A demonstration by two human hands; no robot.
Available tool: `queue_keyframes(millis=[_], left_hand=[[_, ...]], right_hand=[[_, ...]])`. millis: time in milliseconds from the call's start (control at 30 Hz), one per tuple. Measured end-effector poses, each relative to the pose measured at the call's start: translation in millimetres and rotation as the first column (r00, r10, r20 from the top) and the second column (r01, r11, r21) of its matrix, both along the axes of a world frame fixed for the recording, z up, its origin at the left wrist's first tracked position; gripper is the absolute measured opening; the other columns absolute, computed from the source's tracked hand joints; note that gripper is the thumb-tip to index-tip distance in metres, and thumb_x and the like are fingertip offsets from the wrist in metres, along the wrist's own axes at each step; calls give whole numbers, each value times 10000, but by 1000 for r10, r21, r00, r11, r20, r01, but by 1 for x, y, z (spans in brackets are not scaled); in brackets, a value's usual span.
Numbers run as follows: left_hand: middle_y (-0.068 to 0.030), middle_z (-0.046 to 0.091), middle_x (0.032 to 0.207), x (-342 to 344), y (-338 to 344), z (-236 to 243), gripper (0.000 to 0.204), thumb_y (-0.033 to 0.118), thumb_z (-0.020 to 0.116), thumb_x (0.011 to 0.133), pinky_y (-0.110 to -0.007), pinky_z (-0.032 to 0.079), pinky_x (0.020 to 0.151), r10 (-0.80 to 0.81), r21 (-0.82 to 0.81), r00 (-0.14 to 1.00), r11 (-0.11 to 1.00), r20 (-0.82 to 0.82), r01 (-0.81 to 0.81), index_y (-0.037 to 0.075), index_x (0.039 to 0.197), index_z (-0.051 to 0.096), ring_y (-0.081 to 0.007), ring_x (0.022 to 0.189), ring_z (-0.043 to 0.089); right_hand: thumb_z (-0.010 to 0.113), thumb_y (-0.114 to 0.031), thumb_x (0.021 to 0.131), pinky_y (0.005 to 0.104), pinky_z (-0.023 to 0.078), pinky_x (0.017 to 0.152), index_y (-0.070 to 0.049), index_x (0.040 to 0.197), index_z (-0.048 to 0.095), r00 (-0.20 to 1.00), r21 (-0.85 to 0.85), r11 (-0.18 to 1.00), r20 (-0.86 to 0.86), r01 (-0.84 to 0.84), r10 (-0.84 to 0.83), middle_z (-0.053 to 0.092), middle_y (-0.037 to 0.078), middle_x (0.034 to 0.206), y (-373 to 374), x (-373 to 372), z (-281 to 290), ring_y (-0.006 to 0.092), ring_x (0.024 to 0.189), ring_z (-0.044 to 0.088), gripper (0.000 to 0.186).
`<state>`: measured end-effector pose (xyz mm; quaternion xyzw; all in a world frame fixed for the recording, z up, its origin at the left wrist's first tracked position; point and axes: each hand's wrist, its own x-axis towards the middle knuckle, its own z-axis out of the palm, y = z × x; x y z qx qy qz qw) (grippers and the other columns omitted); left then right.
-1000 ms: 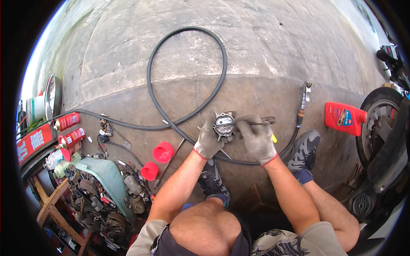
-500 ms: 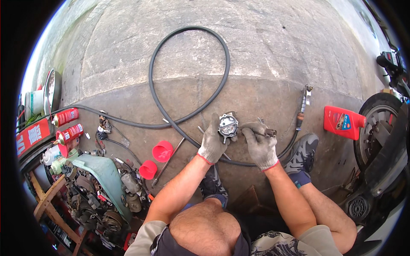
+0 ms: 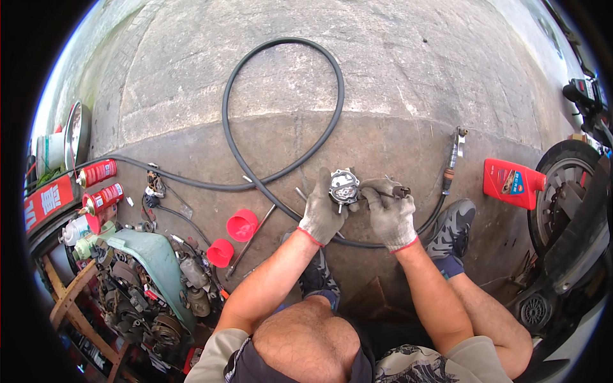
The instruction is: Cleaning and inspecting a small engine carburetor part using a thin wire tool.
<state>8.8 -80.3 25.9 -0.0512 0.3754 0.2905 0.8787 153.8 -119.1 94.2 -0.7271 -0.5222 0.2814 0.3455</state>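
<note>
Taking the round metal part (image 3: 345, 187) as the centre of the clock, the left hand (image 3: 322, 214), gloved, is reaching in from seven o'clock and clamping its fingers around that part, which is sitting above the floor (image 3: 396, 143) with its open, silvery face turning upward. The right hand (image 3: 391, 220), also gloved, is coming in from four o'clock, closing on a dark metal tool (image 3: 401, 191) whose blunt end is pointing toward three. Its fingertips are hovering just beside the part; whether they are touching it, one cannot tell. A black hose (image 3: 340, 96) is looping between ten and eleven o'clock. A red bottle (image 3: 511, 183) is standing or lying at three, near a wheel (image 3: 562, 185). Two red cups (image 3: 242, 225) are resting around eight, beside a thin rod (image 3: 252, 241), while two red spray cans (image 3: 98, 173) are lying far out at nine.
</note>
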Motion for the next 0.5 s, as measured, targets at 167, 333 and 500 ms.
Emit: queue_keyframes(millis=[167,333,500], left_hand=[[-98,692,1006,1,2,0,615,571,450,1013,-345,528,629,-13,2,1000,1000,-1,13,23,1252,594,-231,781,646],[-98,699,983,-3,4,3,625,569,450,1014,-341,529,626,-87,88,996,992,-36,90,16,1269,594,-231,774,650],[-87,701,1015,-2,3,10,651,575,424,1022,-333,530,626,-86,42,996,995,-3,86,10,1300,586,-203,792,652]], right_hand=[[651,-46,859,399,535,698,-69,915,709,992,-83,996,-126,-18,7,704,116,877,3,6,0,319,765,675,84],[622,-100,875,420,539,709,-84,931,712,989,-69,996,133,-56,65,707,109,877,2,9,3,327,780,678,107],[569,-174,898,437,539,724,-100,910,728,945,-149,958,186,-244,269,716,66,882,5,17,11,322,806,684,175]])
